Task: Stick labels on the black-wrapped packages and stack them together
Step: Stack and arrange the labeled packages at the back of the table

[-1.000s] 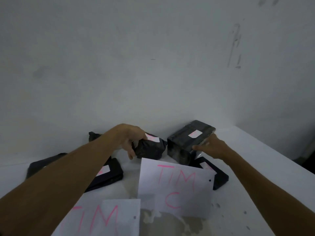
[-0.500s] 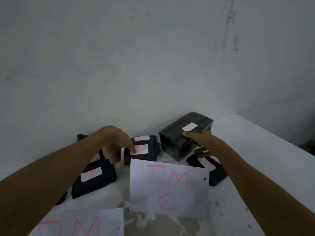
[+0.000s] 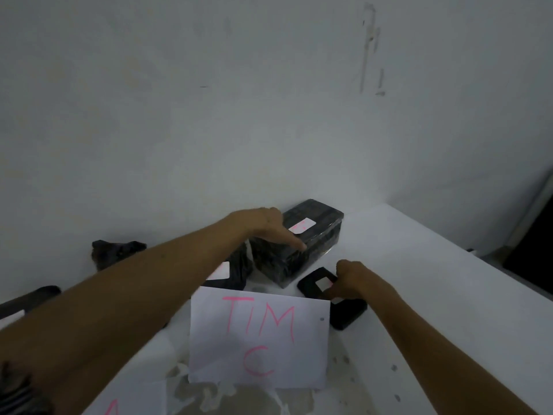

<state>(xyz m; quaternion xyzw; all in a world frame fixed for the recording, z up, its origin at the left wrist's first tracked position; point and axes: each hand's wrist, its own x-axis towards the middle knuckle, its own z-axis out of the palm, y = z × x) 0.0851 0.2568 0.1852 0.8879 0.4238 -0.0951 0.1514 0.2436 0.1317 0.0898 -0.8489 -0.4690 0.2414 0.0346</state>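
Right hand (image 3: 348,280) now grips flat black-wrapped labelled package (image 3: 314,285) beside paper sign (image 3: 260,336) | left hand (image 3: 269,227), fingers straight, has moved onto tall black-wrapped block (image 3: 302,244) | stacking likely next

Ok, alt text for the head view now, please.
The left hand lies flat on a large black-wrapped box by the wall, while the right hand grips a flat black labelled package on the white table. A sheet reading "TIM C" lies in front.
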